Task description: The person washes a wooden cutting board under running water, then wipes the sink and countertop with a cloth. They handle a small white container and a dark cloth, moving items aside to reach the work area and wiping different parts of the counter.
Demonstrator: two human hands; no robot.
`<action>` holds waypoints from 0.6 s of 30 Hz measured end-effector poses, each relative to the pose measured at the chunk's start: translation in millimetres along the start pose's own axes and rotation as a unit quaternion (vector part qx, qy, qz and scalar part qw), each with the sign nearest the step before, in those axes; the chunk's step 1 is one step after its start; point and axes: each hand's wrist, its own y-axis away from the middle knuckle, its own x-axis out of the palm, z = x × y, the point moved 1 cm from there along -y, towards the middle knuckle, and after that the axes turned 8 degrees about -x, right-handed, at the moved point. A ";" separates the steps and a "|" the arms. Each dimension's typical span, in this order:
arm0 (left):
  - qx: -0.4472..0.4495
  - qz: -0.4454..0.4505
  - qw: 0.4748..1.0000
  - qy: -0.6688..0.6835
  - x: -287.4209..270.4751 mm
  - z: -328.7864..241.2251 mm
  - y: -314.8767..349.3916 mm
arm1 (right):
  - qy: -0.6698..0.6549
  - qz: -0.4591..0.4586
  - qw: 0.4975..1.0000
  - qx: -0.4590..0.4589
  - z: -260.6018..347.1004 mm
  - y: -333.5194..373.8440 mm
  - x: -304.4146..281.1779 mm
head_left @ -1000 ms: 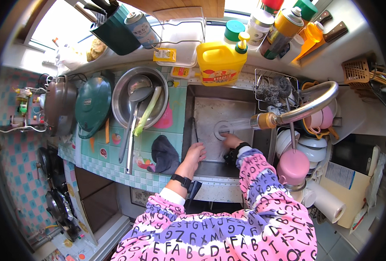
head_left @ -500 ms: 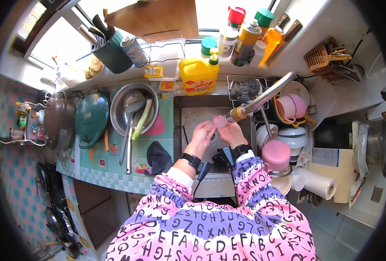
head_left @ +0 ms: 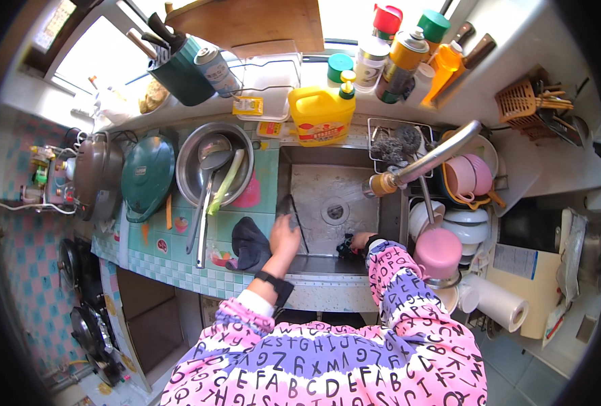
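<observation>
My left hand [head_left: 285, 233] is at the left rim of the steel sink [head_left: 395, 223], beside a thin black stick [head_left: 299, 220] that slants inside the basin. Its fingers are smeared by motion. Down at the sink's near right corner, my right hand [head_left: 362, 241] touches a dark, crumpled thing [head_left: 346, 248]; its fingertips are hidden, so I cannot tell whether they grip it. Above the right side of the basin the metal faucet [head_left: 436, 155] points down with its brass-coloured end. A dark grey cloth [head_left: 249, 243] lies on the counter left of the sink.
A steel bowl [head_left: 247, 145] holding ladles and a green stalk stands left, next to a green lidded pot [head_left: 148, 172]. Behind the sink is a yellow jug [head_left: 320, 118]. Scouring pads fill a wire basket [head_left: 375, 166]. Right are a pink pot [head_left: 438, 250] and a paper roll [head_left: 497, 301].
My hands were together under the faucet and have parted. The left moved to the sink's left rim, the right down to the near right corner. The whole view has shifted slightly.
</observation>
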 end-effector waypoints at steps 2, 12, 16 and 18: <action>0.054 -0.070 0.991 -0.102 -33.1 18.1 10.6 | 0.027 0.067 0.997 0.026 -3.1 -8.6 8.9; -0.091 -0.087 0.990 -0.062 -74.9 53.1 31.7 | -0.093 0.124 0.987 0.050 29.5 1.0 -13.5; 0.023 -0.119 0.985 0.120 -59.1 1.6 22.1 | -0.415 -0.061 0.907 -0.014 79.4 52.1 -42.4; 0.039 -0.074 0.959 0.270 -46.1 -35.3 11.1 | -0.521 -0.087 0.841 -0.116 109.1 75.3 -61.0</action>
